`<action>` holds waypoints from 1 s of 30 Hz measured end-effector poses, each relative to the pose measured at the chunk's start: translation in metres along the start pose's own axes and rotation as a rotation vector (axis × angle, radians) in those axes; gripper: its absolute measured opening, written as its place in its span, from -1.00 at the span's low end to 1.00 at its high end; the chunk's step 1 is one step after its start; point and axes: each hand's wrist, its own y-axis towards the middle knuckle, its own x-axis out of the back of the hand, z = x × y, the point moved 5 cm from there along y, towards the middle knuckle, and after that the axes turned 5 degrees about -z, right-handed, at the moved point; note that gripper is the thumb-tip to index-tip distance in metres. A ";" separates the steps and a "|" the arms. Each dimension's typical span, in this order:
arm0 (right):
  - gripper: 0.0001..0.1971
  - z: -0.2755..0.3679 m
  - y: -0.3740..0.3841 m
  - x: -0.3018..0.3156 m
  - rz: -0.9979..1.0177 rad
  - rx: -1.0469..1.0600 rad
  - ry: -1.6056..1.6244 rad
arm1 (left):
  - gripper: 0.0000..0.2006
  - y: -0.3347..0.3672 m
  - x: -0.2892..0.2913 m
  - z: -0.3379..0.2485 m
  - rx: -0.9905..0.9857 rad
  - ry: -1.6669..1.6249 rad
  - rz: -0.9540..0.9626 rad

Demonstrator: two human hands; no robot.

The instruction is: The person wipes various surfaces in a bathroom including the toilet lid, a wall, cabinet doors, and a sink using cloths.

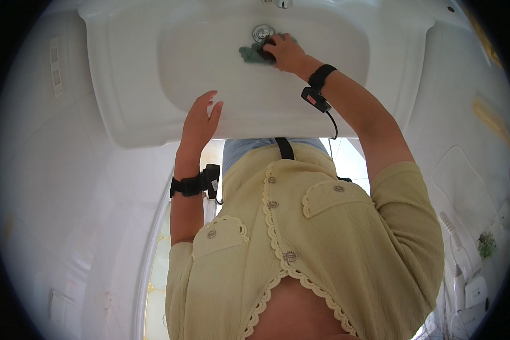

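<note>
In the sink (204,62), beside the drain (263,32), the right hand (289,54) grips a green cloth (251,55), the left hand (199,121) loosely open.

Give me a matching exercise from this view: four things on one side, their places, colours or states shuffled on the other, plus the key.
1. Left hand
2. Right hand
3. Drain
4. Shirt

A. Pale yellow
B. Round and metallic
C. Holding nothing
D. On the green cloth in the sink

Pairs: 1-C, 2-D, 3-B, 4-A
</note>
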 end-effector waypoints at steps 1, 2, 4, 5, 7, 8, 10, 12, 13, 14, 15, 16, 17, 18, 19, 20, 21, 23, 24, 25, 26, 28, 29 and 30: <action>-0.56 0.009 0.000 0.000 0.092 0.110 0.040 | -0.63 0.000 0.000 0.000 -0.029 0.013 -0.006; -0.56 0.008 0.000 0.005 0.094 0.111 0.043 | -0.63 -0.001 0.001 0.001 -0.026 0.014 -0.005; -0.64 0.005 -0.006 0.007 0.228 0.157 0.716 | -0.63 -0.004 0.003 0.003 0.037 0.018 -0.007; -0.72 -0.005 -0.009 0.013 0.036 0.088 0.879 | -0.63 -0.005 0.004 0.006 0.042 0.019 -0.010; -0.63 -0.051 -0.003 0.008 0.076 -0.009 1.128 | -0.63 -0.002 0.007 0.006 0.000 0.020 -0.027; -0.56 -0.069 -0.001 0.000 0.104 -0.095 1.201 | -0.63 -0.002 0.007 0.006 -0.001 0.020 -0.027; -0.49 -0.089 -0.007 0.004 -0.211 -0.167 0.789 | -0.64 -0.002 0.007 0.008 0.025 0.030 -0.011; -0.41 -0.090 -0.012 0.016 -0.504 -0.224 0.362 | -0.63 -0.004 0.008 0.009 0.038 0.025 -0.008; -0.34 -0.073 -0.010 0.016 -0.457 -0.094 0.285 | -0.63 -0.005 0.008 0.010 0.050 0.020 -0.006; -0.28 -0.056 -0.009 0.014 -0.409 0.035 0.208 | -0.63 -0.006 0.008 0.010 0.053 0.021 -0.008; -0.27 -0.041 -0.011 0.005 -0.281 0.029 0.119 | -0.63 -0.005 0.005 0.009 0.051 0.007 -0.006; -0.27 -0.023 -0.014 0.008 -0.280 0.034 0.121 | -0.62 -0.005 0.004 0.008 0.053 -0.005 -0.006; -0.29 -0.005 -0.017 0.008 -0.187 -0.001 0.022 | -0.62 -0.006 0.005 0.007 0.056 -0.004 -0.010; -0.31 0.005 -0.016 0.007 -0.094 -0.043 -0.079 | -0.62 -0.006 0.005 0.004 0.060 0.007 0.003; -0.37 0.010 -0.010 0.001 -0.074 -0.033 -0.090 | -0.62 -0.004 0.004 0.001 0.060 0.019 0.018; -0.37 0.015 -0.006 -0.003 -0.076 -0.040 -0.092 | -0.62 -0.002 0.003 -0.003 0.054 0.018 0.021; -0.41 0.029 -0.002 -0.008 -0.006 0.063 -0.069 | -0.62 -0.003 0.003 -0.004 0.064 0.018 0.020; -0.56 0.039 -0.008 -0.003 -0.055 0.243 0.166 | -0.62 -0.002 0.003 -0.004 0.071 0.017 0.020; -0.56 0.044 -0.011 0.004 -0.053 0.249 0.166 | -0.59 -0.001 0.002 -0.002 0.041 0.016 0.021; -0.57 0.046 -0.014 0.013 -0.001 0.190 0.478 | -0.56 0.000 0.002 -0.001 0.009 0.016 0.022; -0.58 0.050 -0.017 0.020 0.054 0.125 0.789 | -0.56 0.001 0.002 0.000 0.011 0.017 0.020; -0.58 0.064 -0.029 0.042 0.002 0.139 0.870 | -0.39 0.002 -0.002 -0.004 0.009 -0.031 0.026; -0.57 0.072 -0.033 0.053 0.001 0.161 0.956 | -0.39 0.003 -0.003 -0.008 0.015 -0.030 0.023; -0.57 0.079 -0.038 0.066 -0.004 0.178 1.039 | -0.27 0.007 -0.004 -0.020 -0.097 -0.027 -0.023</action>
